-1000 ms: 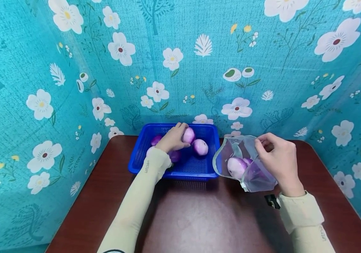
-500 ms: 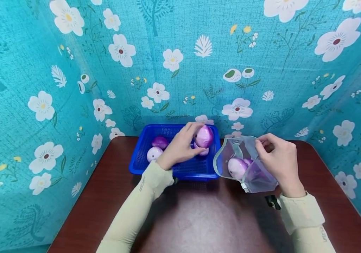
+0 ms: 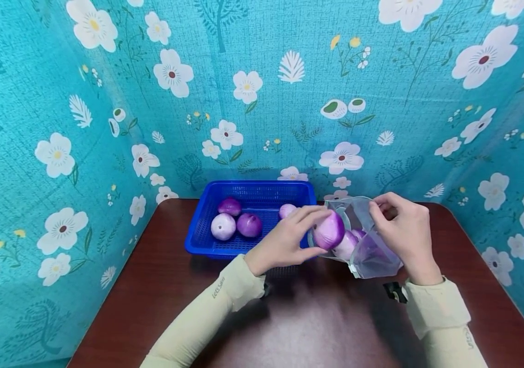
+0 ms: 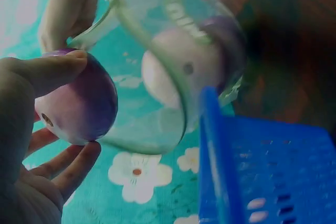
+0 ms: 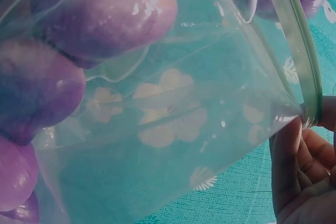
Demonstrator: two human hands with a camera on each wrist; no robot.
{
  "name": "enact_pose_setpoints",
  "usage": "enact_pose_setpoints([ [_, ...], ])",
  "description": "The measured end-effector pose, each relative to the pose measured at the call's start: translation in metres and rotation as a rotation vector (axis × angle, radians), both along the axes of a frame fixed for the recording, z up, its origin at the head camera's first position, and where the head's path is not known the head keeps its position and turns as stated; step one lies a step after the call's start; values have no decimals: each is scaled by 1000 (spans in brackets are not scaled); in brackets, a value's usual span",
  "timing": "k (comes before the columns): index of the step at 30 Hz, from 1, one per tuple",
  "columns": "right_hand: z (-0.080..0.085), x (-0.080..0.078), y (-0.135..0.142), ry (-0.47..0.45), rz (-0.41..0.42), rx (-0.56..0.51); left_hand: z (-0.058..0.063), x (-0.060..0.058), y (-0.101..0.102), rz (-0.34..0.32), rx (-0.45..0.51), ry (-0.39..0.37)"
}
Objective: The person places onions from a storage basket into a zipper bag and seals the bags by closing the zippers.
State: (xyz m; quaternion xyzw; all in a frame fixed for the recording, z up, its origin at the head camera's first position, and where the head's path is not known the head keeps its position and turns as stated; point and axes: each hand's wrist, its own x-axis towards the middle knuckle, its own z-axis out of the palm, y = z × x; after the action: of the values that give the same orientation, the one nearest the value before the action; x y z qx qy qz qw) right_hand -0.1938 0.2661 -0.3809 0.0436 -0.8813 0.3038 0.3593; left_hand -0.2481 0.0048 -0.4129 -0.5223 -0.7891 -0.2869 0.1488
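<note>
My left hand [image 3: 280, 245] holds a purple-and-white red onion [image 3: 328, 231] between thumb and fingers, right at the mouth of a clear zip bag [image 3: 377, 263]. In the left wrist view the held onion [image 4: 86, 100] sits beside the bag's green-edged opening [image 4: 176, 93]. My right hand [image 3: 404, 232] pinches the bag's upper edge, keeping the mouth spread toward the left. Several onions [image 5: 110, 14] lie inside the bag, showing through the plastic in the right wrist view. Left of the bag, a blue plastic basket [image 3: 255, 183] contains several more onions [image 3: 223, 227].
The basket stands at the back of a dark red-brown table [image 3: 285, 327], close to the bag. A turquoise flowered cloth [image 3: 262, 122] hangs behind and along both sides. In the left wrist view the basket's rim [image 4: 212, 129] rises near the bag opening.
My left hand has lifted an onion out of the basket and carried it right, to the bag mouth. My right hand and the bag have stayed nearly still.
</note>
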Motion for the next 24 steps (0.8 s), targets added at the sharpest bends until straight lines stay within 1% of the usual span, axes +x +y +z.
enact_pose_setpoints([
  [3, 1, 0, -1, -7, -2, -3, -5, 5, 6, -43, -12, 42],
  [6, 1, 0, -1, -9, 1, -6, -8, 7, 12, -48, -38, 15],
  [10, 1, -1, -1, -3, 4, -4, -13, 10, 18, -48, -69, -54],
  [14, 1, 0, -1, -5, 9, -11, -15, 10, 21, -47, -97, -105],
  [17, 2, 1, -1, -14, 7, -18, -15, 9, 21, -28, -105, -124],
  [20, 3, 1, -1, -18, 5, -23, -14, 6, 23, 7, -101, -87],
  [24, 5, 2, -1, -17, 15, -30, -15, 2, 27, 83, -86, 46],
])
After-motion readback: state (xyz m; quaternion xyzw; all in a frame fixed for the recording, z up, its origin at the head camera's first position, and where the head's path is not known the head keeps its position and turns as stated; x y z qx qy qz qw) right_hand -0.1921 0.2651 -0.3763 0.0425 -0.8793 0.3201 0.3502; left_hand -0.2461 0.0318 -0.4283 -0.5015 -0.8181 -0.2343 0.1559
